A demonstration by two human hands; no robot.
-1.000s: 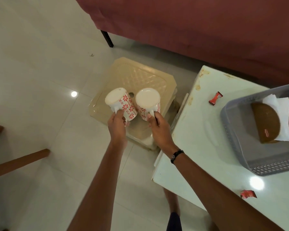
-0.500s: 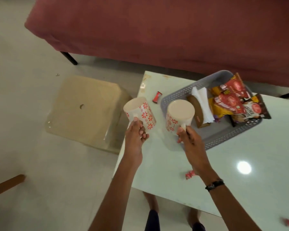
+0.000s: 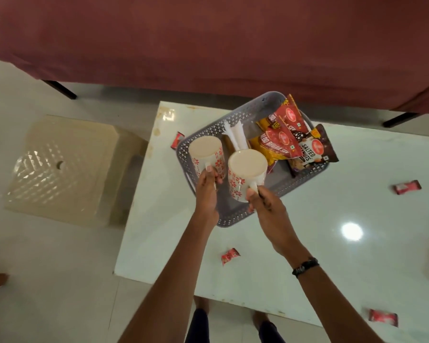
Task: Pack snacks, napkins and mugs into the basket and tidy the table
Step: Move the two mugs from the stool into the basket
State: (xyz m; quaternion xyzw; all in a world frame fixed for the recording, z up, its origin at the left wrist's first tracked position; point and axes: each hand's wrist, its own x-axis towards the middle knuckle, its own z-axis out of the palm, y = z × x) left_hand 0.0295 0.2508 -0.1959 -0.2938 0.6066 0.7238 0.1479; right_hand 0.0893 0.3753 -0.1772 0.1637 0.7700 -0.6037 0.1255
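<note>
Two white mugs with red flower prints hang over the left end of the grey perforated basket. My left hand grips the handle of the left mug. My right hand holds the right mug by its handle. Inside the basket stand white napkins, red and yellow snack packets and a dark salted peanuts packet. The basket sits at the far side of the white table.
Small red candy wrappers lie on the table: one behind the basket, one near the front left, one at the right, one at the front right edge. A beige plastic stool stands left of the table. A maroon-covered bed lies behind.
Both hands have carried the mugs rightward from above the stool to above the basket's left end. The view has swung right with them.
</note>
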